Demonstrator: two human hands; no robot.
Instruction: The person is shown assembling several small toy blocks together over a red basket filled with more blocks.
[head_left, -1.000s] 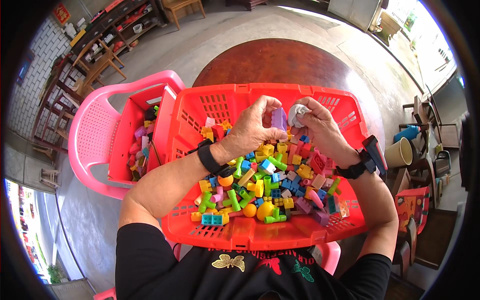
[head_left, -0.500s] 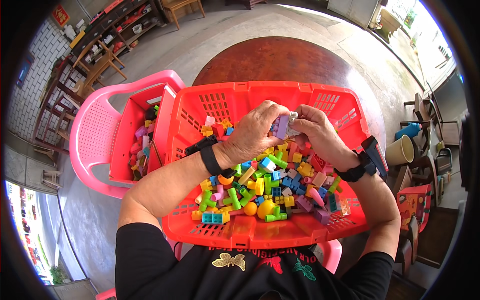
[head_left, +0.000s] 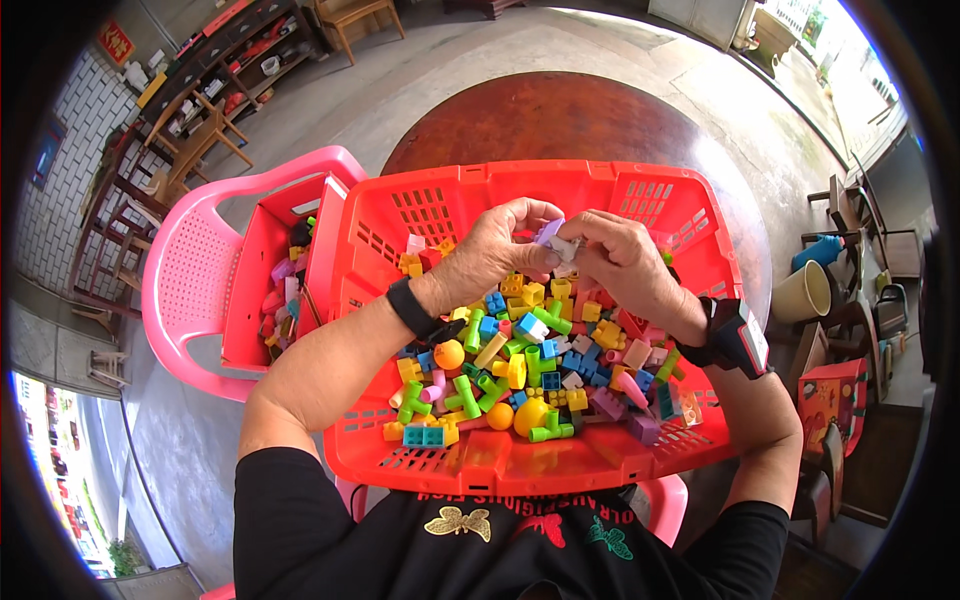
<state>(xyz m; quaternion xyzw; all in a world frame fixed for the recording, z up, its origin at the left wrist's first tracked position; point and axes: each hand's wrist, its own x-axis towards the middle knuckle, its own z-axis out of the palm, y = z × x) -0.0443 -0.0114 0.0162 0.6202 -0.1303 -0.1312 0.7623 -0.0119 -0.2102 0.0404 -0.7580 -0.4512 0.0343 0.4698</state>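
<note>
Over the far half of a red plastic basket [head_left: 480, 470], my two hands meet with fingers closed. My left hand [head_left: 497, 245] pinches a purple toy brick [head_left: 549, 231] between thumb and fingers. Right against it, my right hand [head_left: 628, 262] grips a small whitish-grey toy piece [head_left: 566, 249]; the fingers hide much of its shape. I cannot tell whether the two pieces are joined. Below the hands lies a heap of colourful toy bricks [head_left: 550, 380], with green tube pieces [head_left: 466, 397] and orange balls [head_left: 449, 353] among them.
A pink plastic chair [head_left: 190, 270] at the left carries a red box [head_left: 250, 325] with more toys inside. Behind the basket is a round brown wooden table [head_left: 540, 120]. Wooden chairs and a cream bucket [head_left: 801, 292] stand at the right.
The purple brick has tilted and shifted slightly left, and the grey piece now sits lower, close against it. My right wrist has turned, and my left hand has moved a little left.
</note>
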